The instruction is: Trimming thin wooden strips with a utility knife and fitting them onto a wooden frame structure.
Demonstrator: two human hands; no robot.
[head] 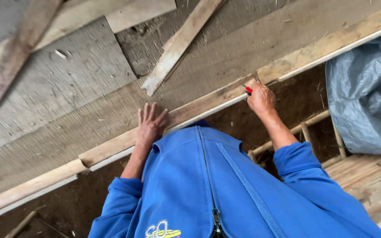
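The right hand (261,99) is closed around a small tool with a red handle (248,90). Only the red end and a dark tip poke out of the fist, so it is hard to tell what kind of tool it is. The tip touches the long wooden batten (199,105) that runs slantwise across the picture, from low on the left to high on the right.

The left hand (150,124) holds nothing. It lies flat and open, fingers spread, pressing down on the same batten and on the big grey board (80,83) just behind it. The two hands are well apart along the batten.

A thin white strip (111,157) runs along the near edge of the batten. A loose short plank (179,44) lies tilted on the grey board, above the hands. More pale planks (89,13) lie at the top left.

Both arms wear blue sleeves pushed up, and a blue zipped jacket (199,185) fills the bottom of the view. Below the batten there is dark brown ground (80,198). A wooden ladder-like frame (305,128) shows near the right arm. A grey plastic sheet (367,97) lies bunched up at the right.
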